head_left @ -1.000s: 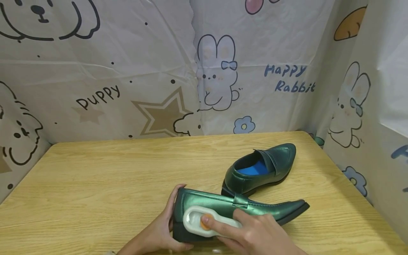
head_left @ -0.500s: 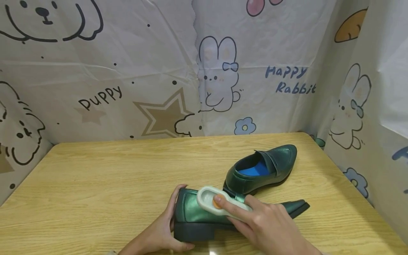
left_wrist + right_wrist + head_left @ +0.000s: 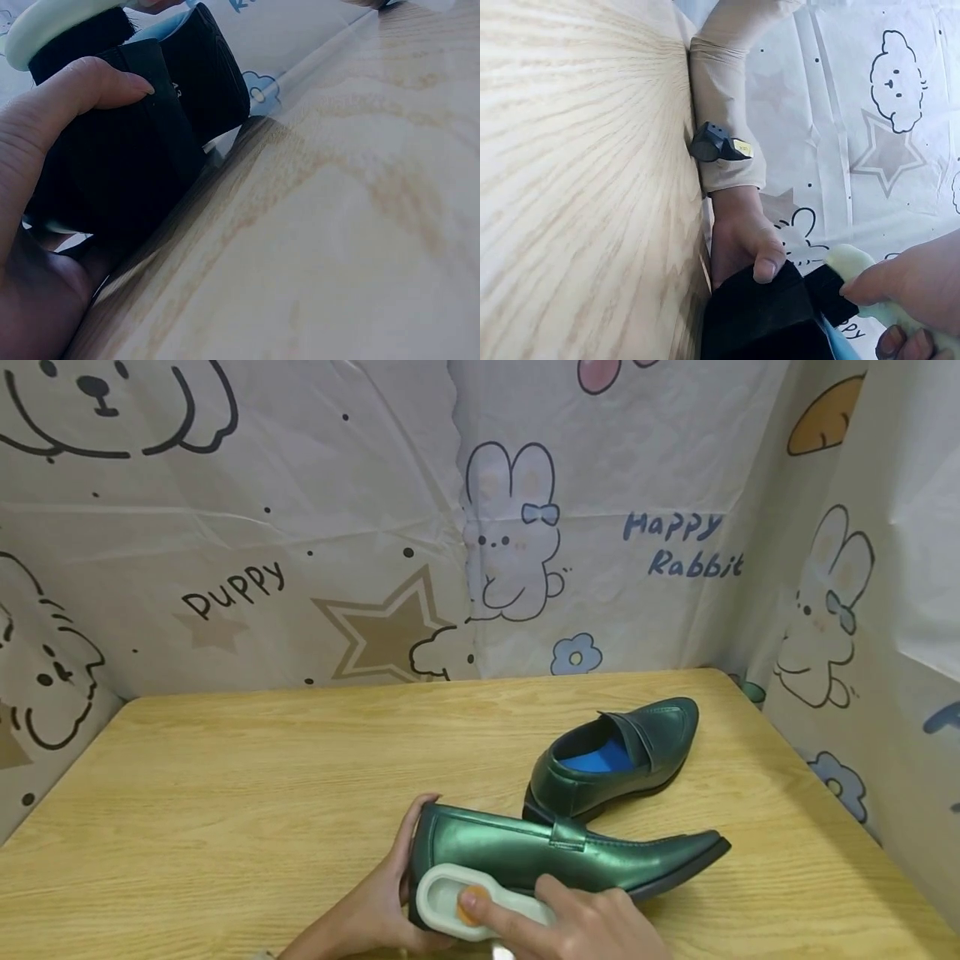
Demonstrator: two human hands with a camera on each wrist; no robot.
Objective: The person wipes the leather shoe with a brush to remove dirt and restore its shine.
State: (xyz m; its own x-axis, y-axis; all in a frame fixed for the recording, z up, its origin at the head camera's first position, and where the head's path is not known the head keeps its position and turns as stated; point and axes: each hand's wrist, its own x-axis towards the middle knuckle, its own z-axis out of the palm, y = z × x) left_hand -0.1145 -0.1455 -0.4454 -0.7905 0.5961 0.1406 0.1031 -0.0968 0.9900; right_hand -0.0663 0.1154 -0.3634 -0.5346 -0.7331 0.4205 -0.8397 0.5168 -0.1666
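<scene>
A green metallic loafer (image 3: 517,852) lies on its side near the front of the table, toe to the right. My left hand (image 3: 382,893) grips it round the heel; in the left wrist view the thumb (image 3: 97,84) presses on the black sole. My right hand (image 3: 592,922) holds a pale green brush (image 3: 442,893) by its handle, index fingertip on an orange spot. The dark bristles (image 3: 82,41) meet the shoe's side near the heel, just above the sole. Behind it, the matching loafer (image 3: 663,735) stands upright with a blue insole.
The wood-grain table (image 3: 262,777) reaches back to a white cloth (image 3: 360,510) printed with cartoon animals. The same cloth hangs along the right side. A black wrist camera (image 3: 712,142) sits on the left sleeve (image 3: 724,90).
The brush went from the heel side up toward the shoe's upper middle, then back down and left to the lower heel area. The left hand and both shoes stay put.
</scene>
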